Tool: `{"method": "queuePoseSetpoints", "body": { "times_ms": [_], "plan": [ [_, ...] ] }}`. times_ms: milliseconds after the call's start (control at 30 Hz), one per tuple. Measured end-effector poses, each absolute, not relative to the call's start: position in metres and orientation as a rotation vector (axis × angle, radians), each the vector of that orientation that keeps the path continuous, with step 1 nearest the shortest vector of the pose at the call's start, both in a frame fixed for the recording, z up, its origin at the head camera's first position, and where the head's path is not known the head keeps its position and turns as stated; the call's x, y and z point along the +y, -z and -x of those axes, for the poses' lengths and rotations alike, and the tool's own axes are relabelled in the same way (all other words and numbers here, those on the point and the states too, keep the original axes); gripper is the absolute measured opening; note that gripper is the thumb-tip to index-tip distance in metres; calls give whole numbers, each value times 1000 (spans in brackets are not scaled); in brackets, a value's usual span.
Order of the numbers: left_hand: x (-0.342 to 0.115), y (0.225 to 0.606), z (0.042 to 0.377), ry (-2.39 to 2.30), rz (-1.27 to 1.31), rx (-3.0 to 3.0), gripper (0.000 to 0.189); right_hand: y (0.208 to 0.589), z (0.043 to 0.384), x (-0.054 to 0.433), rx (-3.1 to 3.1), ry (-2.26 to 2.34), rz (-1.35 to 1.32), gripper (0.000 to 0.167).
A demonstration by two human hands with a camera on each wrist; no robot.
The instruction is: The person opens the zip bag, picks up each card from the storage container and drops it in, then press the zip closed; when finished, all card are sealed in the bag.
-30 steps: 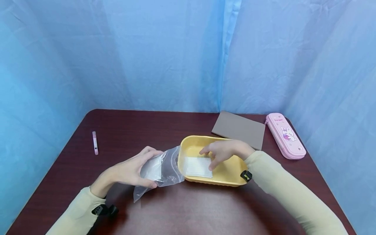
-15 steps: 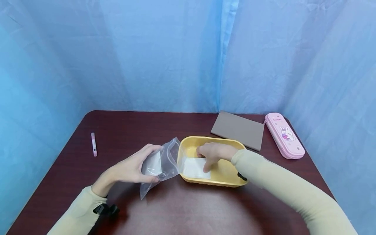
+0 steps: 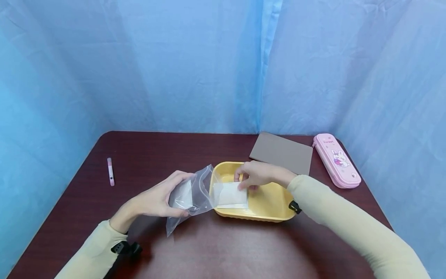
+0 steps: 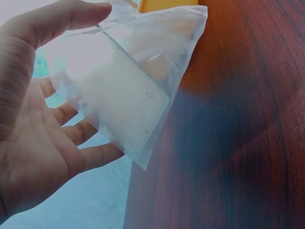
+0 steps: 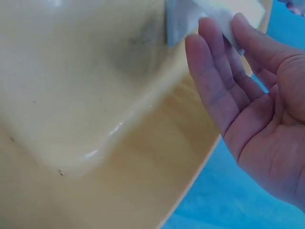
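My left hand (image 3: 158, 199) grips a clear zip bag (image 3: 203, 193) from its left side, thumb in front and fingers behind. White square sheets (image 4: 114, 90) are inside it, and its mouth overlaps the left rim of a yellow plastic bin (image 3: 273, 199). Over that bin my right hand (image 3: 263, 174) pinches a white square sheet (image 3: 230, 192) between thumb and fingertips. More white squares (image 3: 237, 206) lie beneath it on the bin's floor. In the right wrist view the pinched sheet (image 5: 240, 14) tilts above the other white piece (image 5: 181, 21).
Behind the bin lies a flat grey-brown notebook (image 3: 282, 153), with a pink rabbit pencil case (image 3: 337, 161) to its right. A pink and white marker (image 3: 110, 171) is at the left of the dark wood table (image 3: 195, 255). Blue curtains (image 3: 195, 69) surround the table.
My right hand reached down onto the white stack, then drew back up and away with a sheet pinched at its corner. The bag's mouth has tilted slightly upward; my left hand keeps its grip.
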State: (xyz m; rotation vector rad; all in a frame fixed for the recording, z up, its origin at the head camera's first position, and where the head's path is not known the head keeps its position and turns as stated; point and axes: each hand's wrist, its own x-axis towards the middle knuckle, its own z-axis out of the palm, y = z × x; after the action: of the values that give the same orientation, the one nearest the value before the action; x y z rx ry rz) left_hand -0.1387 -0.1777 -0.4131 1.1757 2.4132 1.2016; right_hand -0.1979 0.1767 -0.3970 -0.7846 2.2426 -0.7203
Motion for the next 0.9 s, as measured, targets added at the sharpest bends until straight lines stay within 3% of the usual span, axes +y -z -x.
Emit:
{"method": "queuePoseSetpoints", "body": {
  "times_ms": [167,367,533,900],
  "plan": [
    [-178,413,139,-1202,-1196,2435,91,385,191,186,2251,903,712,23],
    [-180,413,141,-1171,-1219,2477,91,365,182,202,2296,1254,566,20],
    [-179,412,140,-1170,-1197,2484,92,352,165,218,2268,1509,422,29],
    [-179,413,146,-1176,-1188,2501,95,352,146,232,2210,1746,330,44]
  ]
}}
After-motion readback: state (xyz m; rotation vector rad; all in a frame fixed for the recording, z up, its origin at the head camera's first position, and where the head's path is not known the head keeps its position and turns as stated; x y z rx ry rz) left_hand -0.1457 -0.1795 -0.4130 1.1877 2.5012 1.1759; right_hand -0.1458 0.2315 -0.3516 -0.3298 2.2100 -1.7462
